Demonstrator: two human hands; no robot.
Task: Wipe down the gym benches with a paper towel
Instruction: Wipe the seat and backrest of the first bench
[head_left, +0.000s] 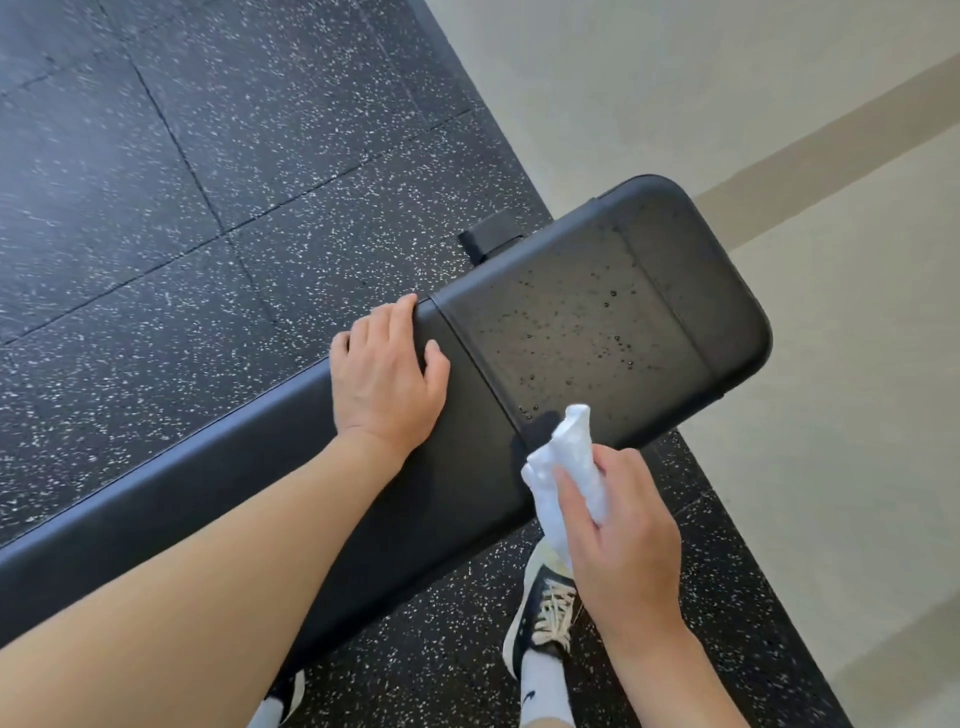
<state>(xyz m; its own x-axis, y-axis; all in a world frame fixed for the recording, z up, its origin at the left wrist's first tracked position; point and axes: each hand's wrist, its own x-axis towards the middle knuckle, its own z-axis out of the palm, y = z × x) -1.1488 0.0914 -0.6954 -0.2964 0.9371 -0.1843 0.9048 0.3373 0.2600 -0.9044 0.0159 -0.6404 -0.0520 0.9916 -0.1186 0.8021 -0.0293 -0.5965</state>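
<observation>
A black padded gym bench runs from the lower left to the upper right. Its far pad carries scattered liquid droplets. My left hand rests on the bench's far edge beside the seam between the two pads, its fingers over the rim. My right hand grips a crumpled white paper towel just above the bench's near edge, at the near corner of the wet pad. Whether the towel touches the pad I cannot tell.
Black speckled rubber floor tiles surround the bench. A pale wall rises close behind the bench's right end. A black bench foot sticks out beyond the far edge. My shoe stands under my right hand.
</observation>
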